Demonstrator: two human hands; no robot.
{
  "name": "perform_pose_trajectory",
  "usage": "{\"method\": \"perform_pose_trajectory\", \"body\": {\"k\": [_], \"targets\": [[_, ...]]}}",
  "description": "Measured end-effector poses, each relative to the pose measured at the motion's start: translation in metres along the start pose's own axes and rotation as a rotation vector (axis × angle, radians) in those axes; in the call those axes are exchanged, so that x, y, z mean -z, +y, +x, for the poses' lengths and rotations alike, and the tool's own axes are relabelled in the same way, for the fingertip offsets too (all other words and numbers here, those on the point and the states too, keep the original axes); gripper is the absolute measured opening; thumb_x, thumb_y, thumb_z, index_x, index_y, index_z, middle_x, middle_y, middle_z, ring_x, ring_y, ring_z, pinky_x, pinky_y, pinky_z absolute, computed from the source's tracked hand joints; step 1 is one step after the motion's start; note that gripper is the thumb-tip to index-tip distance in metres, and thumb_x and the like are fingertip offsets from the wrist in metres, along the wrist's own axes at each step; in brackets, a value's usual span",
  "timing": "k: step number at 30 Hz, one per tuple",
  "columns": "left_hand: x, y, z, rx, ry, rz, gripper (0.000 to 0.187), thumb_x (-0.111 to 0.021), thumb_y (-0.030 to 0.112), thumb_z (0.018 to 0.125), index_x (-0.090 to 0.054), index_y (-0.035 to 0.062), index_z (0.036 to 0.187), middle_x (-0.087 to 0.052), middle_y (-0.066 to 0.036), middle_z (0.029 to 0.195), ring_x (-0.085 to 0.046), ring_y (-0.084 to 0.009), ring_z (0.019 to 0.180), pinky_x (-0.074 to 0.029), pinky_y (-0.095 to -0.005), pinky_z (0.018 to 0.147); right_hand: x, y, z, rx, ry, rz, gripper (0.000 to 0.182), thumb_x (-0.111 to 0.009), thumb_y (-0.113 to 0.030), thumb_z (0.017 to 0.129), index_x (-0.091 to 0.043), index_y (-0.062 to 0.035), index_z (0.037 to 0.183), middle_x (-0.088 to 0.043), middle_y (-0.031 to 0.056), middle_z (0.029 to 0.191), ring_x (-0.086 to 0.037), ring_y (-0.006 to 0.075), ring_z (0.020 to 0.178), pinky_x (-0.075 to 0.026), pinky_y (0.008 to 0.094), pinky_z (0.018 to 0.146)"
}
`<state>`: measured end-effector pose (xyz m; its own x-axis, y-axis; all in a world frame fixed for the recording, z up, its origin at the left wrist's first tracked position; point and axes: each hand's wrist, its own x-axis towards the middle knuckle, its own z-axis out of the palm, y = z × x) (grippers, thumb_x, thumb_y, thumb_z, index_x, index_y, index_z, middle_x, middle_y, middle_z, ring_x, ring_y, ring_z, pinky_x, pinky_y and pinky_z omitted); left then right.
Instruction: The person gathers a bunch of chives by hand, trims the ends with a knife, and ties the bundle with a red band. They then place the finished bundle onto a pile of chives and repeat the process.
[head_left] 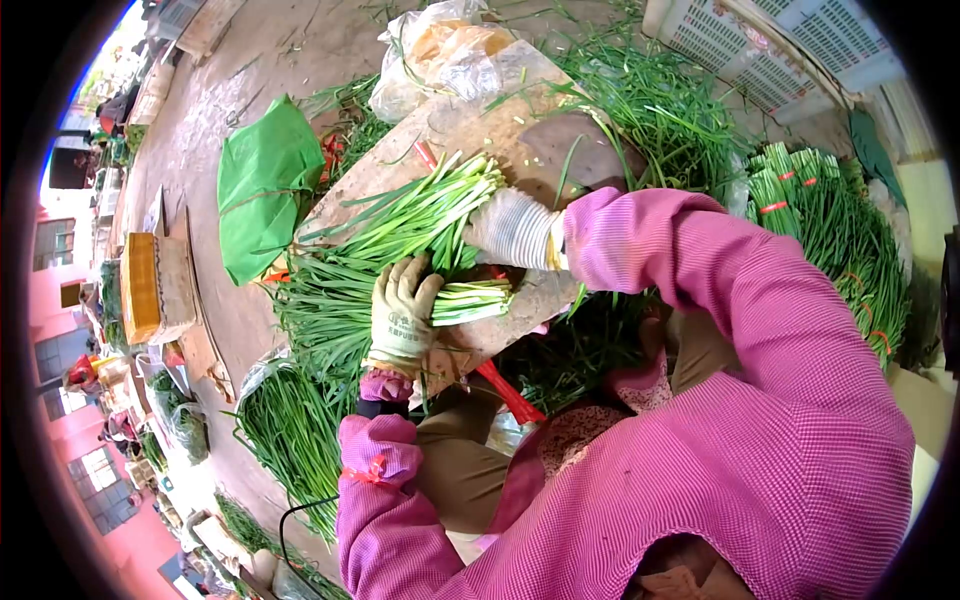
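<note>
Long green stalks with pale ends (pixel 420 215) lie across a worn board (pixel 480 335). My left hand (pixel 403 308), in a pale work glove, rests on the stalks with its fingers bent over them, beside a smaller group of pale ends (pixel 475 300). My right hand (pixel 510 228), in a glove with a striped cuff, is against the pale ends of the upper group; its fingertips are hidden. Red strips (pixel 510 392) hang at the board's near edge.
A green bag (pixel 265 190) stands left of the board. Clear plastic bags (pixel 440 60) and loose greens (pixel 660 110) lie beyond it. Tied bundles (pixel 830 215) are at the right, near white crates (pixel 740 50). More greens (pixel 300 425) lie lower left.
</note>
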<state>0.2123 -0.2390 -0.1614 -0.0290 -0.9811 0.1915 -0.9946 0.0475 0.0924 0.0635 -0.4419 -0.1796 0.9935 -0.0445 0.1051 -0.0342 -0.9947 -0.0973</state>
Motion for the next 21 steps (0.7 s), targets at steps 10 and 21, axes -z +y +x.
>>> {"method": "perform_pose_trajectory", "body": {"k": [10,21], "targets": [[0.005,0.002,0.003,0.013,0.037,-0.011,0.035,-0.066,0.014,0.073,-0.061,0.0144,0.108,-0.054,-0.012,0.131,-0.051,-0.034,0.119,-0.038,-0.0514,0.105,0.018,0.02,0.002,-0.048,-0.072,0.264,0.017,-0.06,-0.022,0.082,-0.07,-0.0077,0.085,-0.069,0.0127,0.077,-0.069,0.0326,0.072,-0.056,0.0436,0.067],[-0.02,-0.006,-0.005,0.087,-0.147,0.097,0.033,-0.061,0.013,0.078,-0.06,0.0178,0.111,-0.049,-0.014,0.141,-0.046,-0.0359,0.128,-0.035,-0.0512,0.108,0.115,0.093,-0.049,-0.415,-0.139,1.465,0.025,-0.056,-0.027,0.095,-0.067,-0.0053,0.103,-0.064,0.0088,0.09,-0.065,0.0194,0.086,-0.054,0.0327,0.072]]}}
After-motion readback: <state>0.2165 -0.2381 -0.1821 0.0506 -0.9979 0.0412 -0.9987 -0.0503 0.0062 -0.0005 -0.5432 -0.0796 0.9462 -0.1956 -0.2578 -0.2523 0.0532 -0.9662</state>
